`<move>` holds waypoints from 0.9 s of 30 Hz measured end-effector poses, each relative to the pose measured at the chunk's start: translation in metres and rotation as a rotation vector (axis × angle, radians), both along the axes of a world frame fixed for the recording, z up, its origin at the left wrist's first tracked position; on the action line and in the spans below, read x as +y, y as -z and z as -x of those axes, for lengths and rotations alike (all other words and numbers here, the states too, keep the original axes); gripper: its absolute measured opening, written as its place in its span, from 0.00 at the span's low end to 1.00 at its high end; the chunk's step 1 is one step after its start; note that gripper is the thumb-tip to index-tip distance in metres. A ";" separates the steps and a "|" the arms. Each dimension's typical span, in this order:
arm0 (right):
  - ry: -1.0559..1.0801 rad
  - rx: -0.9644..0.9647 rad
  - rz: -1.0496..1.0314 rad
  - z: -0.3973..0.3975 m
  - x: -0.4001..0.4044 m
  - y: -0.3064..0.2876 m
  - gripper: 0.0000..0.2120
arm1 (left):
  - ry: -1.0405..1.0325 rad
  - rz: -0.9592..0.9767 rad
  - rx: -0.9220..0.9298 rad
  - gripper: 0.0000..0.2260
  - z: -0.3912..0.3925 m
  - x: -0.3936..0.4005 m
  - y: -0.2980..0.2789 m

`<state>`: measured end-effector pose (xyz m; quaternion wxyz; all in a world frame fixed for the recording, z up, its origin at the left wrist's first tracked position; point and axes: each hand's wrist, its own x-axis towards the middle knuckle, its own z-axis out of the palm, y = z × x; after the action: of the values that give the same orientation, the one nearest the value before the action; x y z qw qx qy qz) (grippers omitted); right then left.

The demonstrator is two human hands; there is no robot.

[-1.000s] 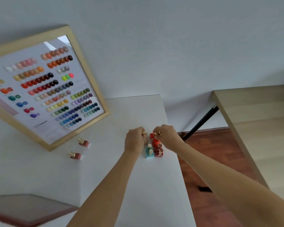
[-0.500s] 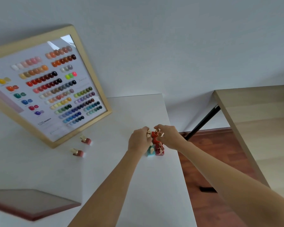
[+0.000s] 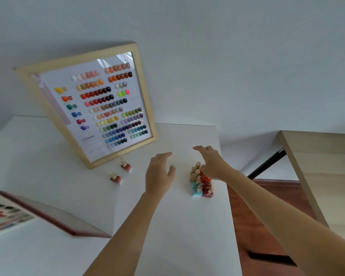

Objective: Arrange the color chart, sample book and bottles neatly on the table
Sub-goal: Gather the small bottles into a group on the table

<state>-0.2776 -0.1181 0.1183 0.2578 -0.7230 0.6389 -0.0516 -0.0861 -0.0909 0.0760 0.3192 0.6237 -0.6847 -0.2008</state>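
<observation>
On the white bench, near its right edge, a tight cluster of small square bottles in red, teal and beige with gold caps stood together. The right hand hovered over the cluster's far side with its grip wide, fingers spread and holding nothing. The left hand hung just left of the cluster, apart from it, its grip likewise wide and empty. Two more dark red bottles sat apart, near the foot of the wooden-framed colour chart, which leaned tilted against the pale wall. The red-covered sample book lay open at the bench's left edge, blurred.
</observation>
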 end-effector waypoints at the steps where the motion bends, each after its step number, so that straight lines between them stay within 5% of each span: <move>1: -0.015 -0.007 0.020 -0.010 -0.003 -0.002 0.33 | -0.059 0.027 0.013 0.18 -0.010 0.002 -0.001; 11: -0.245 -0.101 0.021 -0.121 -0.021 0.018 0.22 | -0.603 -0.049 0.064 0.20 -0.092 0.023 0.013; 22: -0.370 -0.109 -0.012 -0.201 -0.041 0.047 0.29 | -0.723 -0.108 0.167 0.17 -0.111 0.021 0.034; 27: -0.409 -0.122 0.071 -0.222 -0.047 0.060 0.22 | -0.732 -0.085 0.176 0.13 -0.115 0.019 0.036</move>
<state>-0.0557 -0.1653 0.0582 0.2754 -0.8417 0.4599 -0.0646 0.0284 -0.0718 0.0398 0.4013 0.8200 -0.3777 -0.1545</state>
